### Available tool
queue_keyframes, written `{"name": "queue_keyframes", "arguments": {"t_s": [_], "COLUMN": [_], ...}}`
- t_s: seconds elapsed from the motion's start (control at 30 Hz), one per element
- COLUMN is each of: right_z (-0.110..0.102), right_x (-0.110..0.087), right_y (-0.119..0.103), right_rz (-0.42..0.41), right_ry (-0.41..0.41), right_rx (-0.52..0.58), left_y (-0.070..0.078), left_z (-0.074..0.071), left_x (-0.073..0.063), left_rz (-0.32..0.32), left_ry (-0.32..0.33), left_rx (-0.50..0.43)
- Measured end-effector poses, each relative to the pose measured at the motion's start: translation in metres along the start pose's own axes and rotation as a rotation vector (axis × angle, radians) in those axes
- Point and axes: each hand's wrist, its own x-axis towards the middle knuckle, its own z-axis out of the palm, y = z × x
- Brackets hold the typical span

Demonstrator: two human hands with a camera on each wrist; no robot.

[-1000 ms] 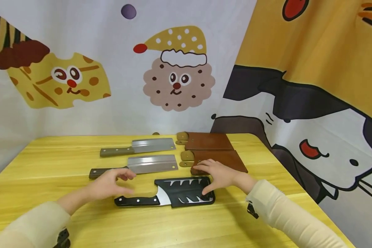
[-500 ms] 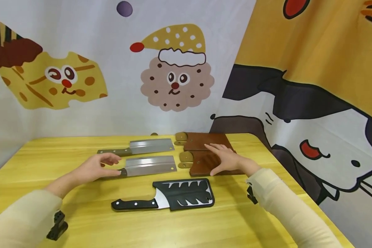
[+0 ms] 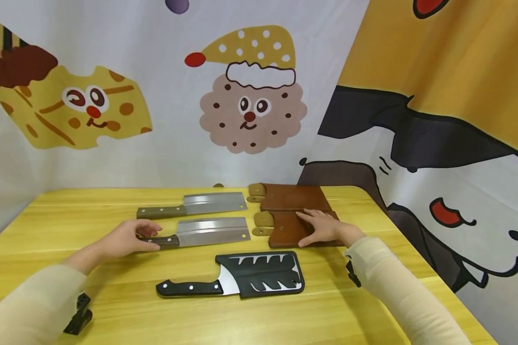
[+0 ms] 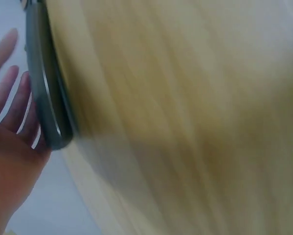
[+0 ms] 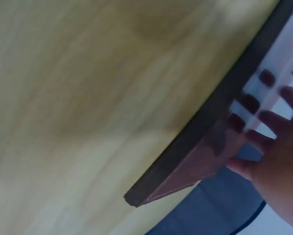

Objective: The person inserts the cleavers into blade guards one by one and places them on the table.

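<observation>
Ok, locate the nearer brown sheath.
In the head view, the nearer brown sheath lies right of centre, under the right hand, beside the other brown sheath.

Below the grip spreads a yellow wood-grained table (image 3: 190, 320); beyond hangs a white cloth (image 3: 172, 163) printed with cartoon faces (image 3: 253, 115).

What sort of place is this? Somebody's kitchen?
Perhaps a staged recording spot rather than a working kitchen, though I can't be sure: a cartoon-printed cloth hangs behind the wood-grain table, where two bare cleavers lie neatly lined up beside brown covers.
</observation>
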Motion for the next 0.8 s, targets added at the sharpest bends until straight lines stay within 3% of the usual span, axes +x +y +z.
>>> {"name": "queue_keyframes", "arguments": {"t_s": [0.2,0.3,0.53,0.67,0.8], "right_z": [-0.004,-0.005,0.005,0.009,0.011], "right_x": [-0.007,-0.010,-0.012,-0.011,-0.009], "right_y": [0.006,0.013,0.025,0.027,0.028], "right_rz": [-0.041,-0.069,-0.104,-0.107,-0.116], "right_ry": [-0.022,-0.017,-0.064,-0.050,-0.006], "right_rx": [-0.064,-0.043,0.020,0.020,0.011], "left_y": [-0.012,-0.017,-0.019,-0.017,-0.016], "left_z": [-0.001,-0.002,-0.005,-0.010,-0.011], "left_x": [-0.007,-0.010,-0.015,-0.018,-0.017], "left_rz": [0.017,0.021,0.014,0.001,0.000], "left_ry": [-0.004,-0.012,-0.035,-0.063,-0.091], "left_rx": [0.129,0.130,-0.049,-0.171,-0.208]}}
